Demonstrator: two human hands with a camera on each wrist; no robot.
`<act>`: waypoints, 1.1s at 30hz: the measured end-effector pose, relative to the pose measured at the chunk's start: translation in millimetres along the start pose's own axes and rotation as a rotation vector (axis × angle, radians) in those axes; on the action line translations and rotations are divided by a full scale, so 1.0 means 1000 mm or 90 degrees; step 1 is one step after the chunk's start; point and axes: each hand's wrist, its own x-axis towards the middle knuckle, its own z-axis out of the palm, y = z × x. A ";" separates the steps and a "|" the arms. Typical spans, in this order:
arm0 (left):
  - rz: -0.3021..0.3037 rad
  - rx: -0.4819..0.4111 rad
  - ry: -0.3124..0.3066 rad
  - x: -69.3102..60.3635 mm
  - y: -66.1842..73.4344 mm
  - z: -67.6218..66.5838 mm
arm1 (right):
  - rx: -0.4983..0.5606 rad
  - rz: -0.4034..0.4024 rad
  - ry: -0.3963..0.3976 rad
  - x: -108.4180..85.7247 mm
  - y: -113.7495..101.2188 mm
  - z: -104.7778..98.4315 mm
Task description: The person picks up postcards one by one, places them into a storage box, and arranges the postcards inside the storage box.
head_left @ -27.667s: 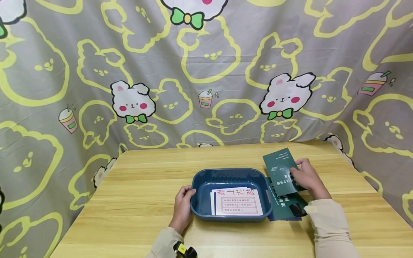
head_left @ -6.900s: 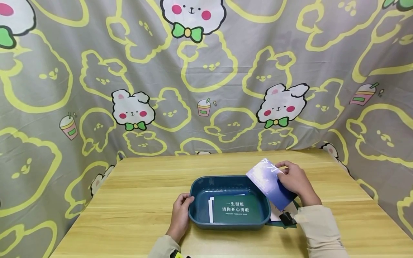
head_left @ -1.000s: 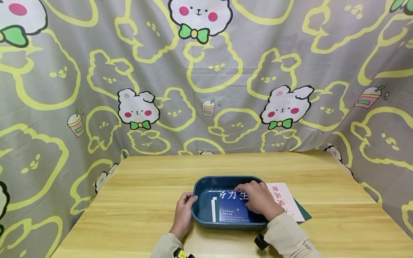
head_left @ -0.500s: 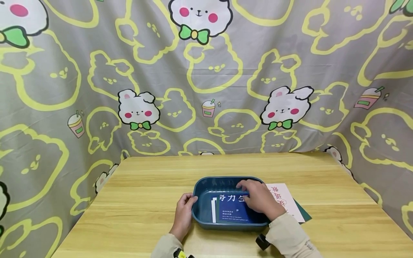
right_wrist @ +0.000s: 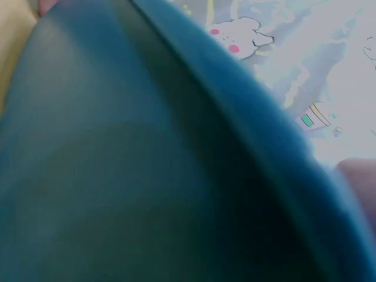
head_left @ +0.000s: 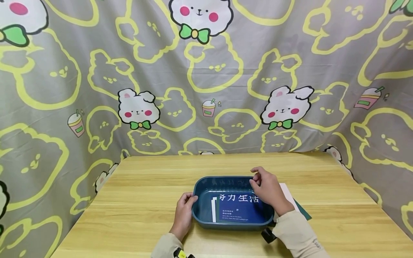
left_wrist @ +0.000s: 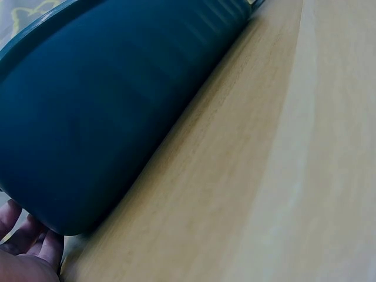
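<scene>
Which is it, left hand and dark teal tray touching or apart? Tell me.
Touching. The head view shows the left hand gripping the tray at its end, thumb over the rim.

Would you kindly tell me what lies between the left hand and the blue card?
From left hand to blue card, the head view shows the wall of the tray, its bare floor, then edges of white cards and a green card.

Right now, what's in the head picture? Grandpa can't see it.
A left hand grips a teal tray with a blue card inside. The right hand is at its right end, near a white card and a green card on a table.
</scene>
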 end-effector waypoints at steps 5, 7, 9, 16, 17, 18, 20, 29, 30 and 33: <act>-0.001 -0.001 -0.007 0.000 0.001 -0.001 | 0.012 0.042 0.034 0.002 0.009 -0.008; 0.001 -0.002 -0.011 0.001 0.000 -0.002 | 0.016 0.062 0.047 0.003 0.013 -0.012; 0.000 -0.002 -0.012 0.001 0.000 -0.002 | 0.017 0.079 0.054 0.003 0.016 -0.015; 0.000 -0.006 -0.007 0.000 0.000 -0.001 | -0.001 0.172 -0.001 0.002 0.033 -0.024; 0.000 -0.007 -0.007 0.000 0.000 -0.001 | -0.008 0.192 -0.019 0.001 0.036 -0.026; -0.001 -0.008 -0.007 0.000 0.000 -0.001 | -0.017 0.212 -0.037 0.000 0.039 -0.029; -0.003 -0.009 -0.007 0.000 0.000 0.000 | -0.039 0.249 -0.076 -0.002 0.045 -0.035; -0.001 0.000 -0.010 0.001 0.000 -0.002 | -0.072 0.352 -0.257 -0.011 0.073 -0.052; 0.001 0.000 -0.011 0.001 0.000 -0.002 | -0.073 0.355 -0.264 -0.012 0.074 -0.052; 0.001 0.001 -0.011 0.001 -0.001 -0.002 | -0.080 0.368 -0.270 -0.012 0.076 -0.052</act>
